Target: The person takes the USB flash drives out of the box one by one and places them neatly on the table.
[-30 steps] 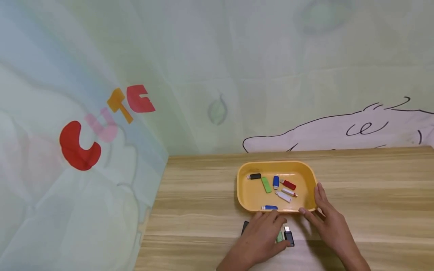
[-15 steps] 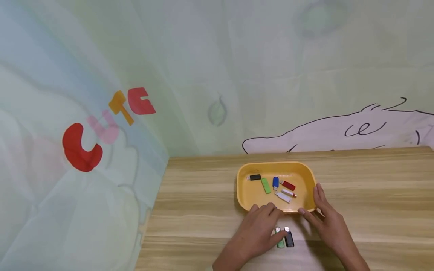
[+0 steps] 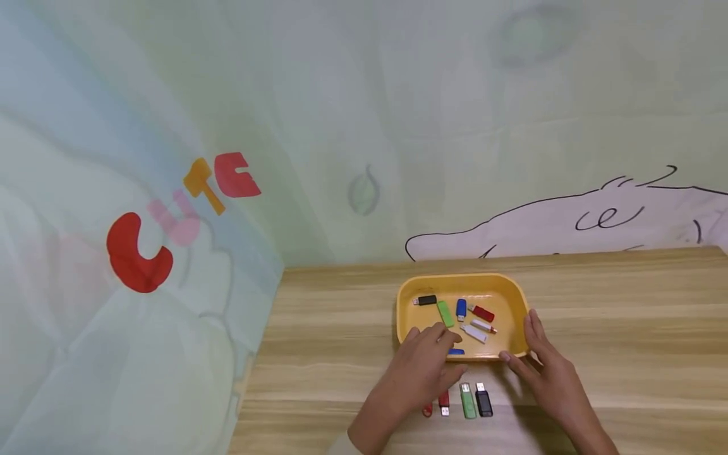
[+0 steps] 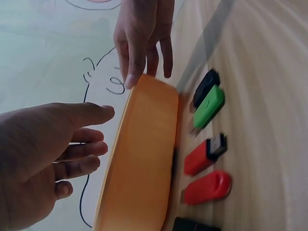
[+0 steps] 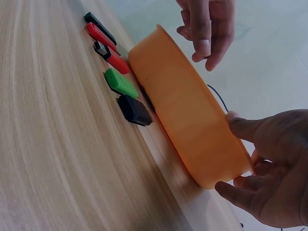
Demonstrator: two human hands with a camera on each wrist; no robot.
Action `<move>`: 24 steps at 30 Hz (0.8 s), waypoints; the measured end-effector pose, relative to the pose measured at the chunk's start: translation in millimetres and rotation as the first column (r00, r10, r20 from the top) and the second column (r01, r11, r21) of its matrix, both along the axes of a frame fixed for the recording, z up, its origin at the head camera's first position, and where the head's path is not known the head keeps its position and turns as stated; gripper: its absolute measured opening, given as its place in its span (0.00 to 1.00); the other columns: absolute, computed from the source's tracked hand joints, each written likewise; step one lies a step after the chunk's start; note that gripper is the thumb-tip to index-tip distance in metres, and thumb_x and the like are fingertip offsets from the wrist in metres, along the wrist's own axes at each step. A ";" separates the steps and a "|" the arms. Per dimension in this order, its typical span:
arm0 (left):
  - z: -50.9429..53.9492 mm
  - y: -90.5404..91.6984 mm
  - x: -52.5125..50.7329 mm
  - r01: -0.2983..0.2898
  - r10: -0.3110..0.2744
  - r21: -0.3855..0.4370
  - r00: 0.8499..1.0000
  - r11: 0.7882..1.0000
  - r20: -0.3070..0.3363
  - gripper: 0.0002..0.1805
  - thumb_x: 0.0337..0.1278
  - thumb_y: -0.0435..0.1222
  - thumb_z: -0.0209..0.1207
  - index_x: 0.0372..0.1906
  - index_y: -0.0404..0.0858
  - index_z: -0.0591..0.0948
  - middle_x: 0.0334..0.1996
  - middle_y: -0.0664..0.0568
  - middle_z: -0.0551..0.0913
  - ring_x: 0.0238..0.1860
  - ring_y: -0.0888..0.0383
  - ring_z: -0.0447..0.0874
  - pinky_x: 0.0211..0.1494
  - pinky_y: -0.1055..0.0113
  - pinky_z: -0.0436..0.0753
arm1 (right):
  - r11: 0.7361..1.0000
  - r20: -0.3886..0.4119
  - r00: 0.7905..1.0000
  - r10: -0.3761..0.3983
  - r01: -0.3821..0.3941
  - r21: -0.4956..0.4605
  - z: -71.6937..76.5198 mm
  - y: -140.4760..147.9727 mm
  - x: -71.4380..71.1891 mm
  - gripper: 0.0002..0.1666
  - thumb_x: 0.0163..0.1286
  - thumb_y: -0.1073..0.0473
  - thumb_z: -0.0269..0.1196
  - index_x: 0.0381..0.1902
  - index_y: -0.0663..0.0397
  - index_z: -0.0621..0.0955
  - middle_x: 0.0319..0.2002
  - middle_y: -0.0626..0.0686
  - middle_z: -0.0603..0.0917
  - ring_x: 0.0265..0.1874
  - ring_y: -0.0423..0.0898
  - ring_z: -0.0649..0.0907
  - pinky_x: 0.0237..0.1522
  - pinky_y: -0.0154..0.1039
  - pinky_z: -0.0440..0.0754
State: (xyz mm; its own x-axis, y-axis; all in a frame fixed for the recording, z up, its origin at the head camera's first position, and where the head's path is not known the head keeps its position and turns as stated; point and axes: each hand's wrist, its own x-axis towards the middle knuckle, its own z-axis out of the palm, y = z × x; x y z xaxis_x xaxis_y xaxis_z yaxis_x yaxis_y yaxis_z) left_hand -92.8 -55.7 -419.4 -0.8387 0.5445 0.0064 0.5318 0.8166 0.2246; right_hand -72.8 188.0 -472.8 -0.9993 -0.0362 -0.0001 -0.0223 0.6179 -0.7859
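Observation:
A yellow plastic tray [image 3: 405, 335] stands on the wooden table. Inside lie several USB sticks, among them a black one [image 3: 426, 300], a light green one [image 3: 445, 313], a red one [image 3: 482, 313] and a blue one [image 3: 461, 309]. My left hand [image 3: 418, 366] is over the near-left rim with fingers loosely bent; the left wrist view shows nothing between thumb and fingers. A second blue stick [image 3: 457, 351] beside it is partly hidden. My right hand [image 3: 548, 373] grips the tray's near-right corner, thumb at the near rim, fingers along the right side.
On the table before the tray is a row of USB sticks: black [image 3: 484, 401], green [image 3: 467, 402], red [image 3: 444, 402], another red [image 4: 207, 187] and a black one [image 5: 99, 28] at the left end. A printed cloth [image 3: 318, 158] hangs behind the table.
My left hand has shifted a little left and farther over the tray, so the red sticks on the table and the near blue stick show again. My right hand keeps its place.

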 end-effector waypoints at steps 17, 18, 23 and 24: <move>0.7 -3.3 -41.0 0.020 -0.013 -0.091 0.997 0.996 0.078 0.13 0.71 0.47 0.67 0.53 0.47 0.90 0.48 0.60 0.89 0.48 0.64 0.85 0.46 0.72 0.70 | 1.000 0.028 1.000 -0.010 0.010 -0.001 0.4 0.0 -0.1 0.53 0.76 0.48 0.68 0.83 0.63 0.53 0.86 0.61 0.45 0.78 0.74 0.61 0.59 0.51 0.77; 0.4 -2.8 -43.7 0.027 -0.018 -0.094 0.995 0.995 0.098 0.13 0.70 0.47 0.68 0.53 0.47 0.91 0.48 0.60 0.89 0.48 0.64 0.85 0.46 0.71 0.71 | 1.000 0.027 1.000 -0.011 0.011 0.000 0.5 0.0 0.0 0.53 0.76 0.48 0.68 0.83 0.64 0.53 0.86 0.62 0.45 0.78 0.74 0.61 0.59 0.51 0.77; -1.8 -1.6 -53.8 0.050 -0.028 -0.112 0.981 0.992 0.191 0.13 0.67 0.47 0.71 0.50 0.47 0.92 0.45 0.62 0.91 0.43 0.66 0.83 0.50 0.69 0.73 | 1.000 0.023 1.000 -0.011 0.011 -0.013 -0.1 -1.0 -0.1 0.53 0.76 0.50 0.69 0.83 0.64 0.53 0.86 0.62 0.45 0.79 0.74 0.61 0.59 0.50 0.77; -2.7 -1.3 -55.4 0.051 -0.027 -0.113 0.978 0.992 0.207 0.12 0.66 0.46 0.71 0.49 0.47 0.93 0.44 0.62 0.91 0.41 0.66 0.82 0.51 0.69 0.73 | 1.000 0.022 1.000 -0.011 0.011 -0.016 -0.3 -1.4 -0.2 0.53 0.76 0.50 0.69 0.83 0.64 0.53 0.86 0.62 0.45 0.79 0.74 0.61 0.59 0.50 0.77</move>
